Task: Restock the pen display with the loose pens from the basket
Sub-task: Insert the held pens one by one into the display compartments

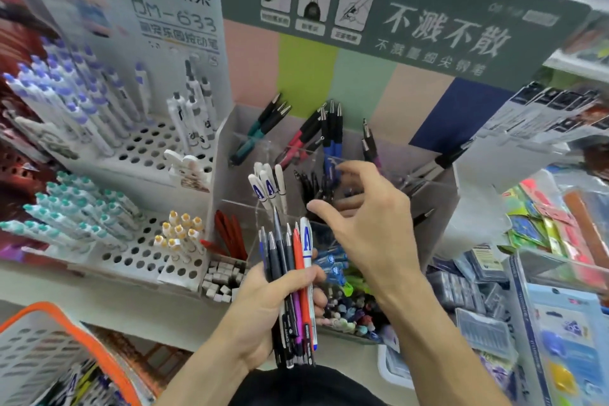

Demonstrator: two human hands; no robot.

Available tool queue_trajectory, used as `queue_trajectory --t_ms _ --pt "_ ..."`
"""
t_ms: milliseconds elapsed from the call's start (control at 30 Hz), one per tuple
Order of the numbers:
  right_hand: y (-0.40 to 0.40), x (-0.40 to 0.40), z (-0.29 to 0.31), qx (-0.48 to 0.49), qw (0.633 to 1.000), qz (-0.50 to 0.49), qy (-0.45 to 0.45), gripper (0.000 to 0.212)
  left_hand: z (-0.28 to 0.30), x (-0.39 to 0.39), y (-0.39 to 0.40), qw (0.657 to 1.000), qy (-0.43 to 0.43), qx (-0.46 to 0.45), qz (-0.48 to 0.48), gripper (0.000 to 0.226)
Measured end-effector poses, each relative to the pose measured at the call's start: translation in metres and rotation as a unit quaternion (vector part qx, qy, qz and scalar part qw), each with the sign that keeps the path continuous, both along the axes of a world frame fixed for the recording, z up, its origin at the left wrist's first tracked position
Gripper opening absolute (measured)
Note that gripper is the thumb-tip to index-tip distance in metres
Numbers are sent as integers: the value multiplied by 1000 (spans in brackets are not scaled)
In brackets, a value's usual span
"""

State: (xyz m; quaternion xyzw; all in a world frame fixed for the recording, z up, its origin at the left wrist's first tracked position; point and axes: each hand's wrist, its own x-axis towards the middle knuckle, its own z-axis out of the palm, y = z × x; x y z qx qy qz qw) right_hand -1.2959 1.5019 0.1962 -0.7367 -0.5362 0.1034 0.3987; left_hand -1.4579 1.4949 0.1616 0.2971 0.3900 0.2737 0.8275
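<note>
- Head view: left hand (263, 310) curls round a bundle of pens (291, 277), tips up, held just in front of the clear display (438, 181).
- Right hand (365, 224) reaches over the middle compartment holding black pens (313, 184); thumb and fingers are loosely spread, and no pen shows between them.
- Basket (82, 330), orange-rimmed, sits at lower left with more loose pens inside; well apart from the display.
- White pens (268, 188) stand in the neighbouring compartment; a matching white pen (307, 244) stands in the bundle.
- Step in hand, as judged: sorting the bundle into compartments by type, one pen per reach.
- Advice: match each pen to its like before lowering it; the white one likely belongs with the white group.
- Pinch a single pen near its top so the rest stay clamped in the left hand.
- Risk: the thin clear dividers are hard to see, so a pen may slide into the wrong cell.
</note>
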Motion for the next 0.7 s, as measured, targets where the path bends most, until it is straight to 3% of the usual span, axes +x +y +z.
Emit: queue_trajectory --t_ms 100,200,333,700 --pt "-18 4 1 75 997 12 34 26 1 2 2 1000 7 20 -15 18" --pt "-40 2 -4 48 988 47 137 5 3 5 1 999 -5 40 -35 20" --pt "-56 0 -15 -32 965 82 246 27 5 8 -2 996 -11 48 -70 44" --pt "-63 14 -24 -63 924 84 367 42 7 15 -3 979 35 129 -153 31"
